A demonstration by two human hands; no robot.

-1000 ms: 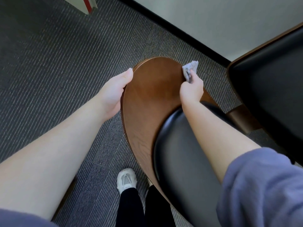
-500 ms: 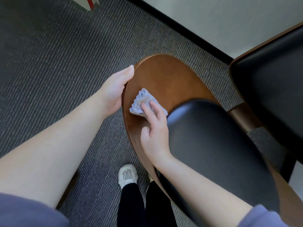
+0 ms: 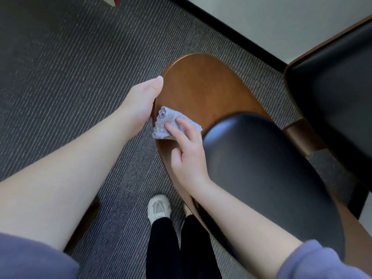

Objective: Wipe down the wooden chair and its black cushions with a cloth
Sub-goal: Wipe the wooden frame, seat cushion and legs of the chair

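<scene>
We are looking down over the back of the wooden chair (image 3: 205, 91), whose rounded brown panel is tilting away from us above the striped grey carpet (image 3: 70, 77). Our left hand (image 3: 138, 103) is gripping the panel's left edge: the thumb (image 3: 155, 83) is lying along the rim on the near face, while the other fingers are wrapping behind the wood, out of sight. Our right hand (image 3: 189, 154) is pressing the cloth (image 3: 163, 125) flat against the wood just beside the left hand, with its fingers (image 3: 177, 133) stretched out on top of the fabric and its thumb resting apart on the bare panel below. The cloth is sitting crumpled, pale grey-blue, at the left rim of the panel, one corner rolling up toward the left palm. The black cushion (image 3: 261, 168) is bulging from the panel directly to the right of our right hand, touching its knuckle side. A second black cushion (image 3: 332, 93) is showing at the upper right, edged in wood. Below, a white shoe (image 3: 159, 206) is standing on the carpet near the chair, and a black baseboard (image 3: 221, 25) is running under a pale wall (image 3: 281, 23).
</scene>
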